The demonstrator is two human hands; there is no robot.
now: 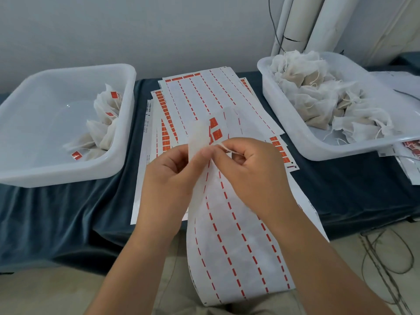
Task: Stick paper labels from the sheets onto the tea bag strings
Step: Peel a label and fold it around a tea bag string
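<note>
My left hand (172, 178) grips a long label sheet (236, 251) near its upper part; the sheet bends up over my fingers and hangs down toward my lap. A few orange labels (216, 130) remain at its raised end. My right hand (252, 171) pinches a white tea bag string (223, 148) against the sheet beside my left thumb. More label sheets (204, 98) lie spread over the dark cloth. The tea bag on the string is hidden.
A white tub (68, 71) at left holds several labelled tea bags (104, 123). A white tub (318, 146) at right holds a heap of unlabelled tea bags (322, 92). White pipes (302, 21) stand at the back wall. Cables (386, 258) lie on the floor at right.
</note>
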